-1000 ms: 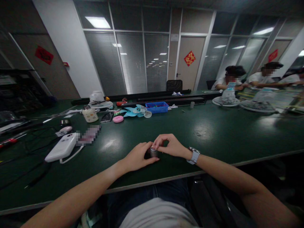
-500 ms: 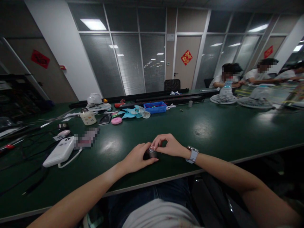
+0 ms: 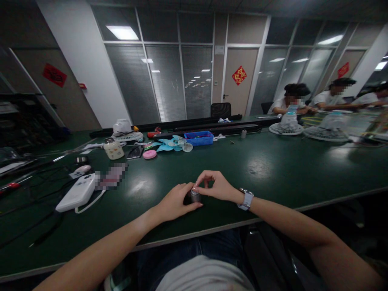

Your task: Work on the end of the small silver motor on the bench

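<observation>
A small grey metal cylinder (image 3: pixel 195 197) stands upright on the green table near its front edge. Thumb and fingers of my left hand (image 3: pixel 174 202) wrap round it from the left, closed on its side. Over its top, my right hand (image 3: pixel 216 186) has thumb and forefinger pinched together, the fingertips touching the upper rim. Whatever may be between those fingertips is too small to make out. A watch (image 3: pixel 246 198) with a pale strap is on my right wrist.
A similar cylinder (image 3: pixel 243 133) stands farther back, beside a blue tray (image 3: pixel 198 139) and light-blue fan blades (image 3: pixel 169 144). Leftward are a patterned bottle (image 3: pixel 113 149), a pink round piece (image 3: pixel 149 154), a white power bank (image 3: pixel 77 193) and cables. Co-workers (image 3: pixel 291 99) sit at the far right near fan parts.
The view has tilted slightly, so everything sits a little lower. My right fingertips have shifted a little on the cylinder's top, and more of its side shows. My left hand keeps its hold.
</observation>
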Motion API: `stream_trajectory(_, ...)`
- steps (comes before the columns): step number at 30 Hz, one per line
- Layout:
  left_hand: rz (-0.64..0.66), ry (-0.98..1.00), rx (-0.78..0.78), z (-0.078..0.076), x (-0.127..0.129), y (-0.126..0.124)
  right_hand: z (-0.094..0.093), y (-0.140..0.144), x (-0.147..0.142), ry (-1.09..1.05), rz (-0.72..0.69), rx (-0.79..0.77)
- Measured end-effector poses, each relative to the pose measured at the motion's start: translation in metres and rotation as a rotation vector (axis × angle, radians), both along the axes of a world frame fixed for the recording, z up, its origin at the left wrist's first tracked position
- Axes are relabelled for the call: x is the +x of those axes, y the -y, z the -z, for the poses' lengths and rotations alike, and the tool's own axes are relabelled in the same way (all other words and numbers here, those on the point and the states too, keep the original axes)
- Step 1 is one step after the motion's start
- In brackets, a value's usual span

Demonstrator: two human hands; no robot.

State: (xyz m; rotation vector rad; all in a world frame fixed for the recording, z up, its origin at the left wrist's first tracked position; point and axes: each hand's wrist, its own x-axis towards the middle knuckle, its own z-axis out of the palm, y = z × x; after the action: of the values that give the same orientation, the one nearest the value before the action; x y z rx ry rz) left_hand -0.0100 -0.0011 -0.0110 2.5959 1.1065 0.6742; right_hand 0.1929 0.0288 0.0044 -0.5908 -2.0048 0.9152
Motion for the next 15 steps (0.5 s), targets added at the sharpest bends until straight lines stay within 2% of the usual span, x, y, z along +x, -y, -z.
stream_trajectory(15,-0.013,-0.017,0.014,0.0021,-0.0006,-0.0009,0.0031,-0.0028,-0.0016,-0.087,-0.013,-0.144)
